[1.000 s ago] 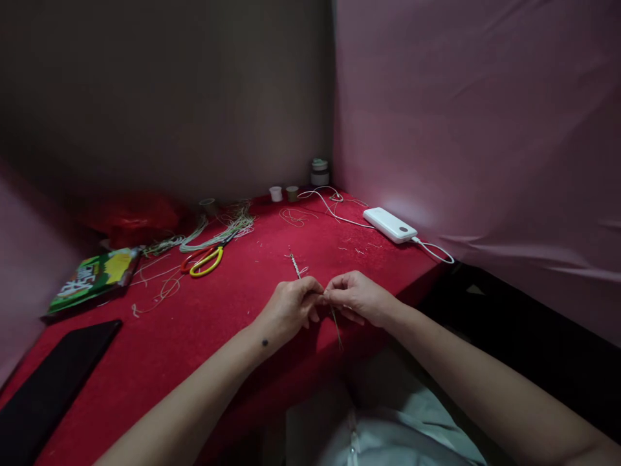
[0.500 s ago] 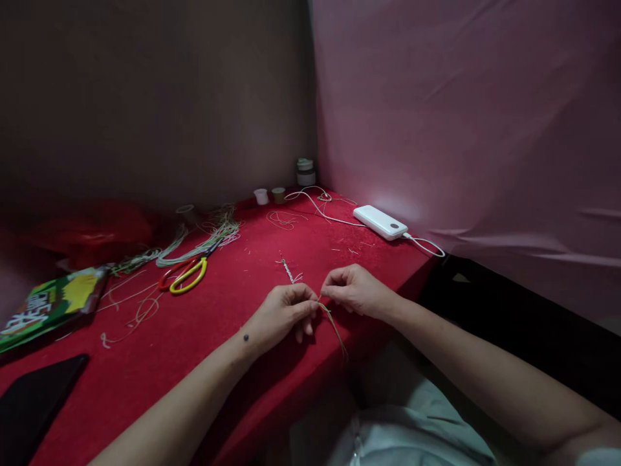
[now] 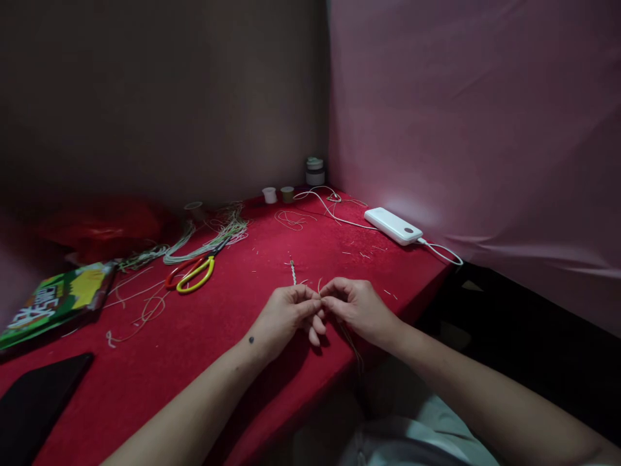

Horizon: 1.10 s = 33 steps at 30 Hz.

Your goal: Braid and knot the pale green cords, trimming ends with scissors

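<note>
My left hand (image 3: 295,314) pinches a thin cord near the front edge of the red-covered table, thumb against forefinger. Meeting it tip to tip, my right hand (image 3: 356,307) is closed on the cord as well. A short pale braided length of the cord (image 3: 294,273) sticks out beyond my left hand and lies toward the back. Loose greenish cord ends (image 3: 353,343) hang down below my right hand past the table edge. The exact spot where the fingertips meet is partly hidden.
Scissors (image 3: 196,275) with red and yellow handles lie at left beside a bundle of cords (image 3: 218,236). Further left are a green packet (image 3: 58,301) and a dark flat object (image 3: 43,404). A white power bank (image 3: 392,225), two small spools (image 3: 269,195) and a jar (image 3: 315,171) stand behind.
My right hand has come in against my left fingertips, and a cord end now stands up between them. The view has shifted slightly, moving the table things rightward.
</note>
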Motion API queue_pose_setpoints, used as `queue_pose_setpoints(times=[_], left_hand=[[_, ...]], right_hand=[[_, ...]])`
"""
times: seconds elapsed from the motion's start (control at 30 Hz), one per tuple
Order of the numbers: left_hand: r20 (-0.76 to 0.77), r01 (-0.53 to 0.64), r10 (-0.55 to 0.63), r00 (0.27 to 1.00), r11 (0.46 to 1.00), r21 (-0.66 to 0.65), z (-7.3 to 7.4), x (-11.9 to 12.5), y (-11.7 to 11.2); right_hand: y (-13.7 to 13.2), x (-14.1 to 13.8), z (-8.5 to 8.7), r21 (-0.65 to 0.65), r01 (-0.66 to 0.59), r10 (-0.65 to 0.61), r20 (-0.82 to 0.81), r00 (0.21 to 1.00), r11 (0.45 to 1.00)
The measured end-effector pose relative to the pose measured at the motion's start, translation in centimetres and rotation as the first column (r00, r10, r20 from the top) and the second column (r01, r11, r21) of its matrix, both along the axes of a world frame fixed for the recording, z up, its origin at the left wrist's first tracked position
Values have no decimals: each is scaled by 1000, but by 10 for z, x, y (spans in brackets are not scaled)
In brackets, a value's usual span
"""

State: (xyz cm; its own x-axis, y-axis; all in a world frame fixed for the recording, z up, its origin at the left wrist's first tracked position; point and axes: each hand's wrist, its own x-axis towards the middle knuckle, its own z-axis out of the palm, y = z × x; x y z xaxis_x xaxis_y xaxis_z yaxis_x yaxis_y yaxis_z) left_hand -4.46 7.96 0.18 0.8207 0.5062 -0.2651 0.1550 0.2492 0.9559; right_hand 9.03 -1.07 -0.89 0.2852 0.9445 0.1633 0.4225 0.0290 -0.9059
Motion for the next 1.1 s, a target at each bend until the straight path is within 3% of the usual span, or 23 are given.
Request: queue_pose_setpoints(times=[0.17, 0.43, 0.5, 0.57, 0.67, 0.73, 0.93, 1.1], left_hand=[[27, -59, 59, 998, 998, -6, 0, 1, -4], [31, -84, 84, 996, 996, 12, 5, 1, -8], [36, -72, 72, 997, 997, -6, 5, 1, -8], [35, -59, 60, 998, 998, -21, 6, 1, -8], [21, -50, 51, 998, 998, -33, 7, 2, -8], [20, -52, 53, 998, 998, -28, 8, 2, -8], [-28, -18, 20, 999, 999, 46, 12, 0, -9], [-14, -83, 83, 996, 996, 19, 9, 3, -13]], right_hand=[[0, -1, -2, 41, 59, -64, 125, 990, 997], [-1, 5, 2, 0, -10, 9, 217, 976, 1000], [-1, 7, 5, -34, -46, 51, 164, 985, 998], [-1, 9, 7, -92, -85, 87, 12, 996, 992], [0, 10, 8, -170, -161, 118, -238, 964, 972], [1, 11, 7, -186, -178, 113, -315, 942, 966], [-1, 9, 1, -122, -112, 78, -259, 963, 986], [-2, 9, 2, -111, -115, 95, -170, 981, 987]])
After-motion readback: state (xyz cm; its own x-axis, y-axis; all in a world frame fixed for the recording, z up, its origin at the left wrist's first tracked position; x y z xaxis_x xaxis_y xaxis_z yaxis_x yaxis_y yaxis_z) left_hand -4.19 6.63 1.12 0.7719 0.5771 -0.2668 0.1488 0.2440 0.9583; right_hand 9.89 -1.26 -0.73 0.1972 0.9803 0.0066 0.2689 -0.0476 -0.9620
